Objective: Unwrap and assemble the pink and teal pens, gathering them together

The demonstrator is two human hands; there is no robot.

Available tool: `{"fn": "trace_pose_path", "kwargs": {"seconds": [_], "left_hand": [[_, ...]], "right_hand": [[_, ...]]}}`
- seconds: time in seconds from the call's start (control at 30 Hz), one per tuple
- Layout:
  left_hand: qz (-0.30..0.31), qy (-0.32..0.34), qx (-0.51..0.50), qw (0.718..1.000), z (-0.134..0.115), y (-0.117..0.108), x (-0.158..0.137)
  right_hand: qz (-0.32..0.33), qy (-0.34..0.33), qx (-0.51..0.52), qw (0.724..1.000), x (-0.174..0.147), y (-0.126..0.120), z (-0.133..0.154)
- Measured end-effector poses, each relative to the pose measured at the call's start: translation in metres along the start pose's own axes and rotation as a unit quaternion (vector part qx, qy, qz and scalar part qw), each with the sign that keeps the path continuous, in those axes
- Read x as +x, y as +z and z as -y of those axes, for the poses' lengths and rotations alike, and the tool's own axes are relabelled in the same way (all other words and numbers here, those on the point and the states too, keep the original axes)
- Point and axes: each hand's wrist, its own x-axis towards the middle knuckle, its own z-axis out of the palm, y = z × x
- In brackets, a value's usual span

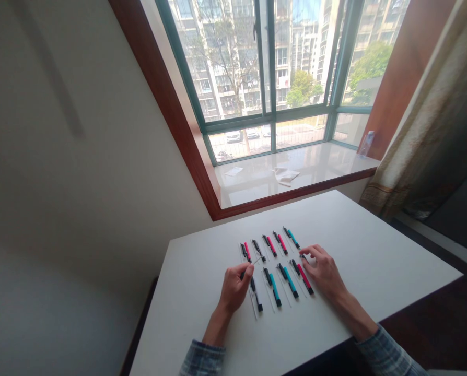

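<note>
Taken-apart pens lie in two rows on the white table (186,292). Each set has black parts, a barrel and mostly a thin white refill; the barrels include a red one (305,279), a teal one (275,290) and a black one (259,303). My left hand (235,288), closed in a pinch over the left end of the rows, holds a thin pale pen refill (257,260) that points to the right. Thumb and index finger of my right hand (324,270) pinch a small black pen part (303,256) at the right end, beside the far teal barrel (293,239).
Beyond the table is a window sill (249,193) with a crumpled white cloth or paper (285,176) and a clear bottle (366,144). A wall (100,209) stands at the left, a curtain (417,104) at the right.
</note>
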Motion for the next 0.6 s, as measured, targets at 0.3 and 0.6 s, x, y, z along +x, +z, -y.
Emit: {"fn": "trace_pose_path", "kwargs": {"seconds": [0.3,0.6], "left_hand": [[0.000,0.004,-0.001,1.000,-0.0002,-0.0003,0.0004],[0.001,0.003,0.001,1.000,0.0007,-0.0003,-0.0002]], "right_hand": [[0.007,-0.004,0.006,1.000,-0.0012,-0.0013,0.0019],[0.012,-0.002,0.013,1.000,-0.0023,0.0005,-0.0005]]}}
